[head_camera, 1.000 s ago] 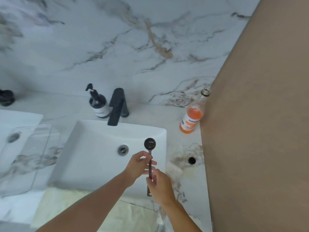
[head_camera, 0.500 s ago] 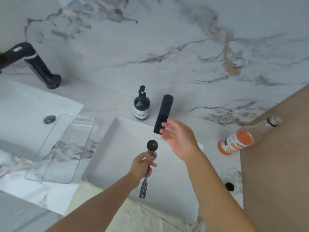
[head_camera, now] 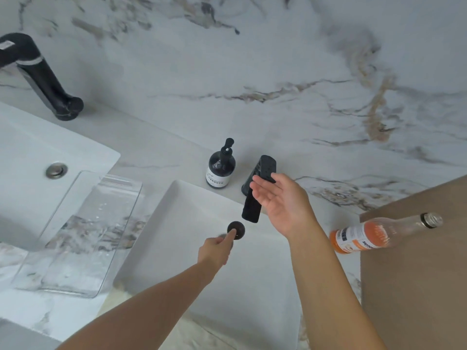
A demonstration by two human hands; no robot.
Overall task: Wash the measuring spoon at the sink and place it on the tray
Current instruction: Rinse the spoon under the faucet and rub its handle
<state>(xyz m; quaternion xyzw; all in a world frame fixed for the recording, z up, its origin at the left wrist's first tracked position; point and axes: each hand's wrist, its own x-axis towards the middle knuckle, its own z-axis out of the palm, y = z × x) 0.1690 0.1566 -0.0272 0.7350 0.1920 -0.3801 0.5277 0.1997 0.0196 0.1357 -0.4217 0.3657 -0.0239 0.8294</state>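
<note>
My left hand (head_camera: pixel 216 250) grips the dark measuring spoon (head_camera: pixel 237 229) over the white sink basin (head_camera: pixel 182 213); only the round bowl of the spoon shows past my fingers, and the handle is hidden. Just under the spout of the black faucet (head_camera: pixel 257 193) at the sink's back edge, my right hand (head_camera: pixel 283 200) is open with fingers spread, fingertips at the faucet's lever. No water is visible. A clear tray (head_camera: pixel 83 231) lies on the marble counter left of the sink.
A dark soap pump bottle (head_camera: pixel 221 168) stands left of the faucet. An orange drink bottle (head_camera: pixel 374 234) sits at the right beside a brown panel (head_camera: pixel 417 274). A second sink (head_camera: pixel 38 157) and black faucet (head_camera: pixel 43 79) are at far left.
My right hand let go of the spoon handle and rose to the faucet. My left hand keeps the spoon and has carried it forward over the basin. The view shifted left.
</note>
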